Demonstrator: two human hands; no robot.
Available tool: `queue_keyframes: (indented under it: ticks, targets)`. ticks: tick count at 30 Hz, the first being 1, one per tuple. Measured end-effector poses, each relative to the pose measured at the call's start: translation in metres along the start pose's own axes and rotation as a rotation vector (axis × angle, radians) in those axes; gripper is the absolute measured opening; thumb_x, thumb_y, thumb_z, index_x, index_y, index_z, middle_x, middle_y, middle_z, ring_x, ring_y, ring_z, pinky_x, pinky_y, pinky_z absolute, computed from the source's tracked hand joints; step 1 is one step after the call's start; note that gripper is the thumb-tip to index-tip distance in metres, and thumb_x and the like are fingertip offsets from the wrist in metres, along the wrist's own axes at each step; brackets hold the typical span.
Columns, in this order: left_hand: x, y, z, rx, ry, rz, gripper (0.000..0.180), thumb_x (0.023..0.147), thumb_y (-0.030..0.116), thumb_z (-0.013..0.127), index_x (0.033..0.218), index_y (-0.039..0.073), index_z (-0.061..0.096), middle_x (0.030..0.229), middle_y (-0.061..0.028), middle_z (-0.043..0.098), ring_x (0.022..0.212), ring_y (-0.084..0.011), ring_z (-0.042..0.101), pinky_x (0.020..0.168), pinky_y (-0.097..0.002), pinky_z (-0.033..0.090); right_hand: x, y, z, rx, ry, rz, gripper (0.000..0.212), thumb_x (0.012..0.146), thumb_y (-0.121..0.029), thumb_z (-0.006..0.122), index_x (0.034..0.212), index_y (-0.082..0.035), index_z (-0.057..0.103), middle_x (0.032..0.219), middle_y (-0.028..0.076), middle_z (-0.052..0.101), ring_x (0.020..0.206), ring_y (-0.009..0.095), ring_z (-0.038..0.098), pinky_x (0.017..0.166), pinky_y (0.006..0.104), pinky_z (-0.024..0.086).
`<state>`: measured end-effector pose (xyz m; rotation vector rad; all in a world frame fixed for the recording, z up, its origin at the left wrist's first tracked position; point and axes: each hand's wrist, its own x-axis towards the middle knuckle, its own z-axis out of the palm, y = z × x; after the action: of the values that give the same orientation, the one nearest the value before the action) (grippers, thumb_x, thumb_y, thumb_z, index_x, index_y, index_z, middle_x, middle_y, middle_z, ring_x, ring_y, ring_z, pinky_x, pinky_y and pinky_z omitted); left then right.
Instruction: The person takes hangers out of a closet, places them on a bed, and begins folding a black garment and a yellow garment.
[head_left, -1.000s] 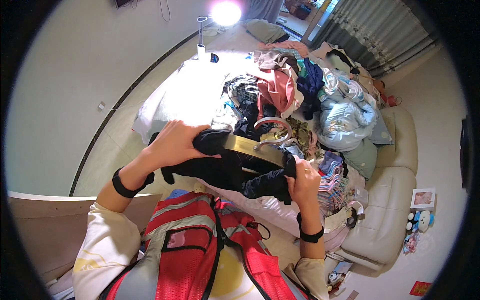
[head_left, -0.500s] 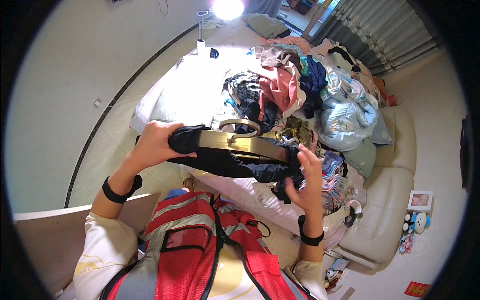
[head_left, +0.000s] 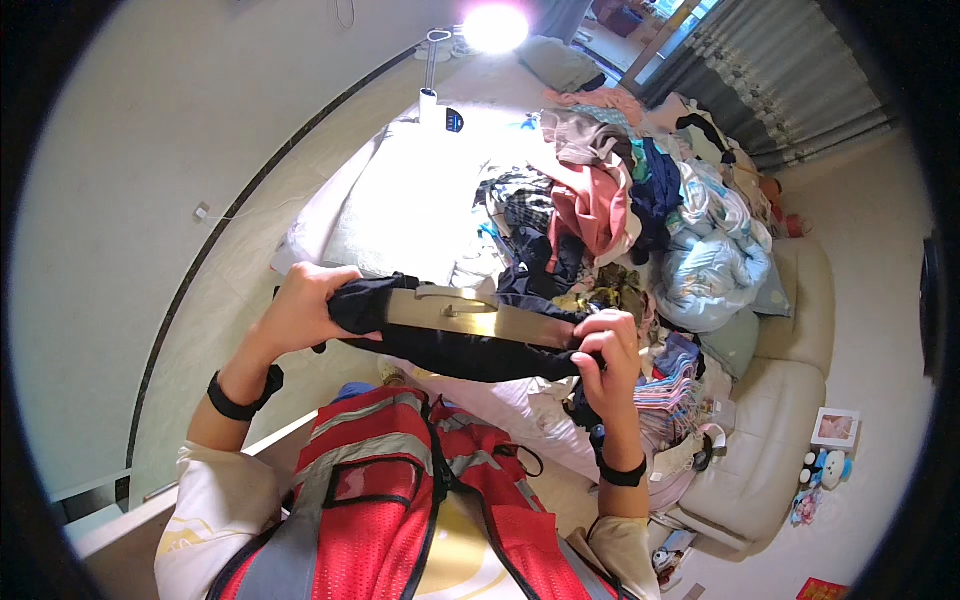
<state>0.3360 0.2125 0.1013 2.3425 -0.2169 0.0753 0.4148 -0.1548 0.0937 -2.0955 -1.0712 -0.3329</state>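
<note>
A wide brass-coloured clothes hanger (head_left: 520, 322) is held level in front of my chest, its hook seen almost edge-on. A black garment (head_left: 450, 358) hangs over it and covers both of its ends. My left hand (head_left: 307, 308) is closed round the cloth at the left end. At the right end, my right hand (head_left: 606, 352) grips the other shoulder of the garment, thumb below and fingers on top. The lower part of the garment is seen only foreshortened.
Beyond the hanger is a bed (head_left: 345, 215) with a heap of clothes (head_left: 590, 205) and a pale blue quilt (head_left: 715, 270). A lit lamp (head_left: 495, 30) stands on it. Several colourful hangers (head_left: 668, 385) lie right, beside a cream sofa (head_left: 780, 430).
My right hand, apart from the garment with fingers spread before, has closed on its right end. The hanger has tipped so that its hook shows flatter. The view has shifted slightly.
</note>
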Motion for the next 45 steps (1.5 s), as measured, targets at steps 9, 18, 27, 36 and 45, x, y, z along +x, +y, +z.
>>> queue_keyframes:
  ticks: [9,18,27,36,45]
  targets:
    - [-0.002,-0.063,-0.021,0.027,-0.002,0.063,0.036,0.059,0.03,0.078,0.074,0.003,0.059,0.063,-0.0138,0.057,0.057,-0.0303,0.058,0.053,-0.0318,0.046,0.04,0.014,0.061,0.097,-0.272,0.365,0.04,0.075,-0.029,0.068,0.102,-0.001,0.057,0.09,0.017,0.06,0.085,0.034,0.058,0.076,0.0377,0.046]
    - [-0.025,-0.14,0.006,-0.179,-0.075,-0.115,0.036,0.057,0.027,0.082,0.078,0.004,0.063,0.064,-0.0132,0.058,0.056,-0.0294,0.059,0.053,-0.0318,0.047,0.023,0.027,0.111,0.266,-0.463,0.425,0.056,0.059,-0.018,0.076,0.109,-0.003,0.056,0.1,0.017,0.059,0.092,0.034,0.058,0.082,0.0377,0.046]
    - [-0.032,-0.203,0.022,-0.214,-0.15,-0.064,0.026,0.057,0.016,0.074,0.076,0.003,0.061,0.066,-0.0147,0.057,0.058,-0.0311,0.057,0.054,-0.0345,0.046,0.005,0.037,0.178,0.264,-0.415,0.499,0.03,0.056,-0.008,0.067,0.082,-0.002,0.052,0.086,0.013,0.058,0.078,0.034,0.058,0.069,0.0373,0.048]
    - [0.022,-0.197,0.001,-0.715,-0.54,-0.098,0.033,0.059,0.014,0.081,0.077,0.003,0.056,0.066,-0.0124,0.053,0.057,-0.0278,0.05,0.055,-0.0325,0.042,0.063,0.064,0.203,-0.065,-0.034,0.556,0.04,0.074,-0.008,0.062,0.11,0.003,0.048,0.115,0.02,0.053,0.107,0.034,0.051,0.095,0.039,0.037]
    - [0.058,-0.162,-0.003,-0.636,-0.052,0.02,0.043,0.066,0.012,0.08,0.1,0.0,0.057,0.083,-0.0098,0.061,0.071,-0.0174,0.057,0.068,-0.0305,0.046,0.103,0.022,0.217,0.368,-0.278,0.514,0.06,0.075,-0.015,0.068,0.126,0.003,0.043,0.122,0.02,0.053,0.116,0.03,0.05,0.098,0.0361,0.037]
